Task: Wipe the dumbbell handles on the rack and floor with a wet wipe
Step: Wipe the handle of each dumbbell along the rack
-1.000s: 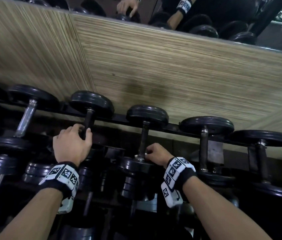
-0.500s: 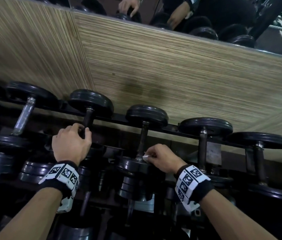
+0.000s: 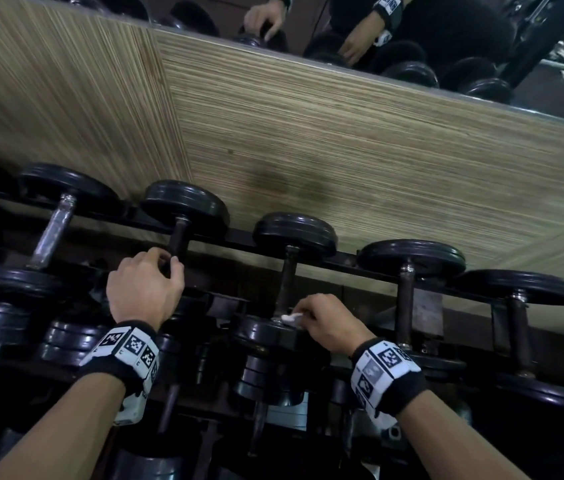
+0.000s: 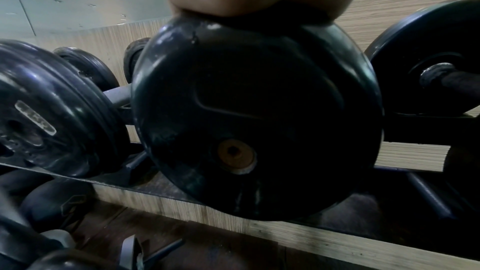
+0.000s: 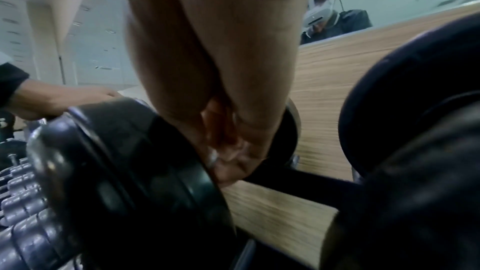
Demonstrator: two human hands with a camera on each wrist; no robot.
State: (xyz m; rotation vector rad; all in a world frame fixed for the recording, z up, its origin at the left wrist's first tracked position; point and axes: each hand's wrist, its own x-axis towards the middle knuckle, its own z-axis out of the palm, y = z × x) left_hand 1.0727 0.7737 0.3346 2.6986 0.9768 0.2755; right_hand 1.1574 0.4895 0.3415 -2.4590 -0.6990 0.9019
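Black dumbbells lie in a row on a dark rack [image 3: 349,261] against a wood-grain wall. My left hand [image 3: 145,285] grips the dark handle [image 3: 178,239] of one dumbbell; in the left wrist view its near plate [image 4: 257,114] fills the frame under my palm. My right hand [image 3: 325,322] pinches a small white wet wipe [image 3: 290,317] against the lower end of the adjacent dumbbell's handle [image 3: 288,275], just above its near plate [image 3: 266,332]. In the right wrist view the wipe [image 5: 215,155] shows between my curled fingers [image 5: 228,163] beside that plate [image 5: 124,161].
More dumbbells sit on the rack to the right [image 3: 408,261] and left [image 3: 55,226], with a lower tier [image 3: 266,379] of plates under my wrists. A mirror [image 3: 412,36] above the wood panel reflects my hands.
My right hand has slid down the handle toward the near plate with the wipe and its wrist has dropped lower. My left hand has kept its grip.
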